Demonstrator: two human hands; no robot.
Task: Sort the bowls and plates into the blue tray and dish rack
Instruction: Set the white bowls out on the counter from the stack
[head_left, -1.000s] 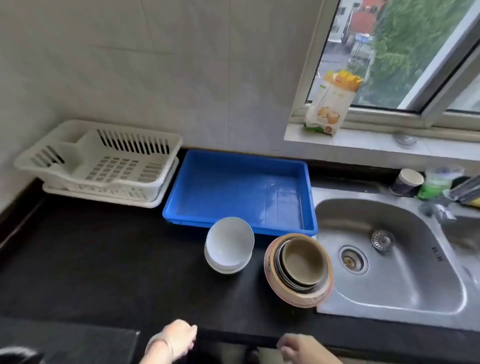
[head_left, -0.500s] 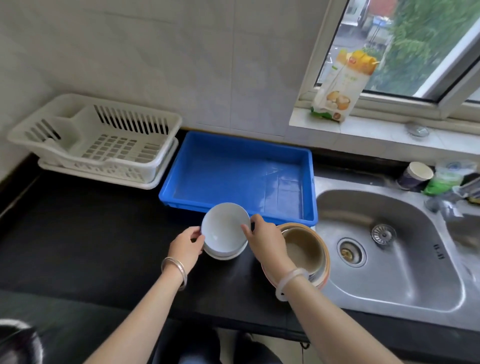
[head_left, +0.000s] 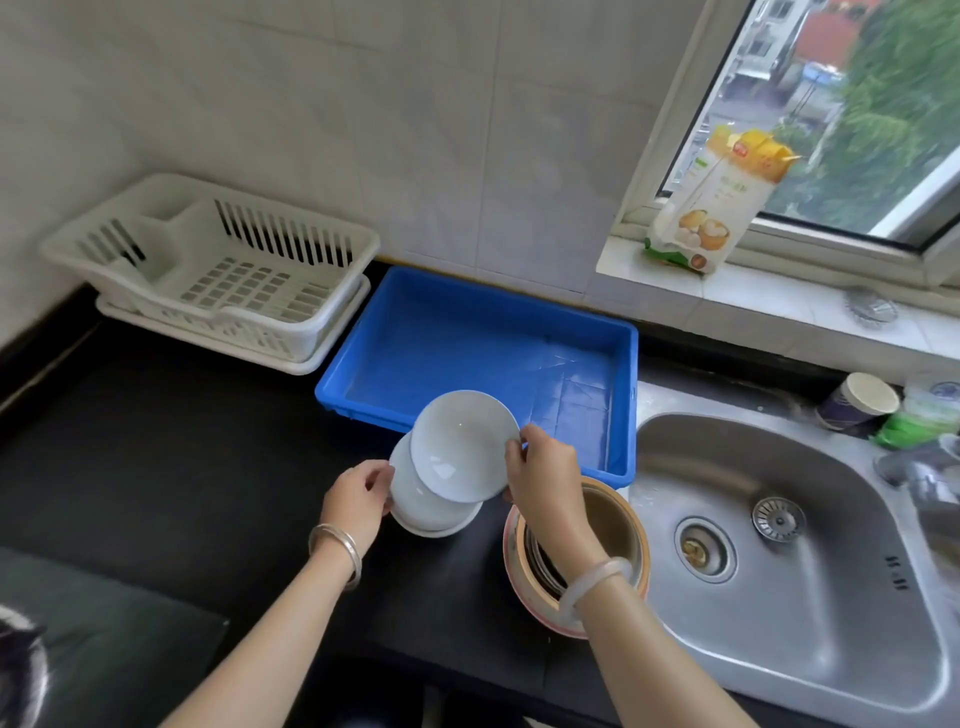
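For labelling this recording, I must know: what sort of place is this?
Most likely a home kitchen: a steel sink set in a dark counter, a white dish rack, and stacked white bowls.

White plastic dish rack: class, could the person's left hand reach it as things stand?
Probably yes: the left hand holds the lower white bowls, and nothing stands on the black counter between it and the white plastic dish rack.
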